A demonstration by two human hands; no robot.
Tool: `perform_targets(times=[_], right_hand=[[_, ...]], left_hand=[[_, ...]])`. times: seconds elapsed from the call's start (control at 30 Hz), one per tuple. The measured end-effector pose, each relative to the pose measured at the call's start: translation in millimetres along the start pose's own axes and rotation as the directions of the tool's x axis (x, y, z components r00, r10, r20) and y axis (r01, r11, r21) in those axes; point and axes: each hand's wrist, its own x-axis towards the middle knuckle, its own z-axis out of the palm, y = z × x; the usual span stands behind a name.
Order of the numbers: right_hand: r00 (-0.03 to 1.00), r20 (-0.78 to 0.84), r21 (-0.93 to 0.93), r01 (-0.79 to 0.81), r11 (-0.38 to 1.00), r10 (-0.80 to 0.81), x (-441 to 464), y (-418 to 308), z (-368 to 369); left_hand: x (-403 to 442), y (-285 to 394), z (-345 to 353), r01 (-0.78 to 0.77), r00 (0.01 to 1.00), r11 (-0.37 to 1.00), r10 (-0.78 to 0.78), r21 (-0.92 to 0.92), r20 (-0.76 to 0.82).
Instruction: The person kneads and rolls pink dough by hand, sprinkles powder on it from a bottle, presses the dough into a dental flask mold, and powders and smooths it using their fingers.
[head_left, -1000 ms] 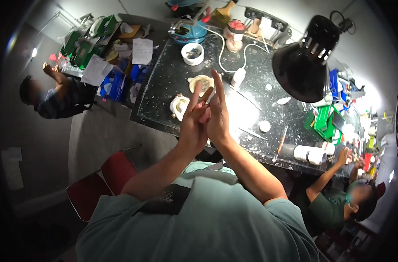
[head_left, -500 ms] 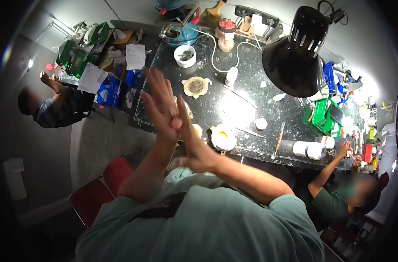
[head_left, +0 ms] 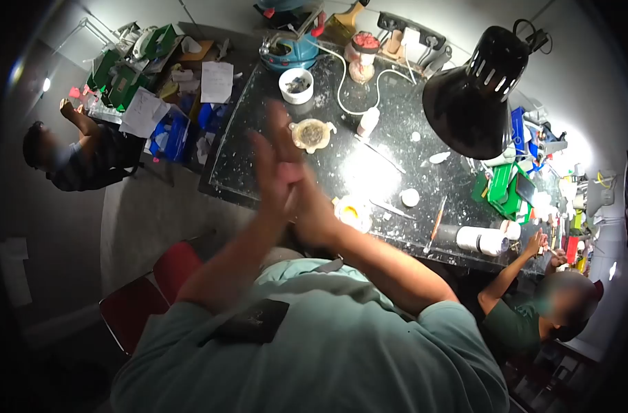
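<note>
Mid-frame: left hand (head_left: 271,193) and right hand (head_left: 315,212) are pressing together, blurred, pinching a pink lump (head_left: 290,173) between them; pale round piece (head_left: 312,135) lying upper centre.

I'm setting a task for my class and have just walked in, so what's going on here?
Someone in a green shirt has a pink lump between their left hand and right hand, near the front of a dark table. The hands are blurred, so the lump's exact shape is unclear. Beyond them lies a pale round mould, with a white bowl farther back. A black lamp hangs over the table's right side.
</note>
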Motion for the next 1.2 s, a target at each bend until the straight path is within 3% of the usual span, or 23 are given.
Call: perform_targets(times=[0.03, 0.07, 0.13, 0.23, 0.27, 0.3, 0.37, 0.4, 0.43, 0.47, 0.5, 0.57, 0.63, 0.7, 0.8, 0.87, 0.9, 0.97, 1.0, 1.1, 1.13, 1.17, 1.2], right_hand=[[0.960, 0.075, -0.163, -0.256, 0.953, 0.271, 4, 26, -14], [0.842, 0.145, -0.367, -0.443, 0.818, 0.520, 7, 52, -28], [0.991, 0.096, -0.253, -0.063, 0.965, 0.090, -8, 24, -1], [0.996, -0.078, -0.074, -0.047, 0.996, 0.041, 13, -18, -7], [0.964, -0.124, 0.167, -0.215, 0.962, 0.237, 29, -16, -26], [0.977, -0.116, -0.173, -0.198, 0.965, 0.180, 30, 21, -33], [0.993, -0.099, -0.789, -0.117, 0.604, 0.064, 34, 93, -46], [0.990, -0.072, -0.839, -0.124, 0.529, 0.118, 28, 92, -42], [0.946, -0.104, -0.581, -0.308, 0.753, 0.307, 31, 60, -45], [0.861, -0.132, -0.164, -0.508, 0.845, 0.492, 34, 27, -47], [0.745, -0.154, 0.197, -0.621, 0.759, 0.649, 37, -7, -49], [0.900, -0.258, 0.106, -0.335, 0.936, 0.352, 15, 32, -69], [0.914, -0.202, 0.034, -0.354, 0.935, 0.353, -17, 21, -71], [0.934, -0.120, -0.301, -0.356, 0.884, 0.335, -49, 13, -69], [0.961, -0.097, -0.234, -0.276, 0.932, 0.260, -68, 19, -74], [0.991, 0.046, -0.396, -0.099, 0.913, 0.127, -69, 7, -93], [0.990, 0.123, -0.463, -0.005, 0.886, 0.069, -67, -2, -102], [0.980, 0.076, -0.563, -0.111, 0.819, 0.185, -68, -15, -109], [0.982, 0.062, -0.559, -0.112, 0.822, 0.177, -66, -23, -110], [0.984, 0.094, -0.588, -0.066, 0.806, 0.149, -68, -26, -114], [0.962, 0.124, -0.535, -0.141, 0.833, 0.243, -72, -22, -120], [0.930, 0.160, -0.482, -0.219, 0.848, 0.331, -75, -20, -123], [0.953, 0.112, -0.465, -0.201, 0.862, 0.282, -77, -21, -121]], left_hand=[[2, -4, 7, 0.009, 0.998, 1.000, -0.008, -0.023, 0.060], [3, -7, 15, 0.021, 0.993, 0.999, -0.015, -0.044, 0.120], [18, 15, 16, -0.275, 0.958, 0.952, 0.259, 0.137, 0.122], [10, -27, 10, -0.217, 0.974, 0.976, 0.215, -0.020, -0.068], [6, -25, 6, -0.031, 0.999, 0.982, 0.029, -0.189, -0.015], [2, -18, 7, 0.166, 0.986, 0.927, -0.153, -0.337, 0.066], [8, -17, 2, 0.218, 0.969, 0.842, -0.246, -0.492, 0.008], [16, -15, -6, 0.228, 0.966, 0.826, -0.258, -0.515, 0.015], [21, -14, -14, 0.230, 0.964, 0.808, -0.264, -0.542, 0.016], [22, -12, -19, 0.246, 0.958, 0.878, -0.285, -0.410, -0.035], [24, -14, -20, 0.253, 0.942, 0.854, -0.325, -0.454, -0.087], [26, -16, -26, 0.269, 0.889, 0.804, -0.419, -0.531, -0.185], [29, -11, -29, 0.268, 0.907, 0.852, -0.380, -0.451, -0.180], [29, -7, -28, 0.279, 0.911, 0.868, -0.375, -0.411, -0.174], [26, -12, -28, 0.442, 0.862, 0.864, -0.484, -0.242, -0.154], [26, -8, -42, 0.556, 0.831, 0.831, -0.555, 0.016, -0.041], [26, -1, -49, 0.564, 0.803, 0.783, -0.594, 0.263, 0.047], [30, 11, -49, 0.679, 0.589, 0.620, -0.780, 0.393, 0.212], [29, 22, -45, 0.688, 0.542, 0.635, -0.772, 0.352, 0.332], [26, 22, -43, 0.617, 0.499, 0.649, -0.760, 0.445, 0.416], [24, 29, -33, 0.580, 0.507, 0.631, -0.775, 0.515, 0.378], [22, 34, -29, 0.430, 0.564, 0.601, -0.762, 0.674, 0.319], [19, 36, -26, 0.269, 0.627, 0.529, -0.731, 0.805, 0.271]])
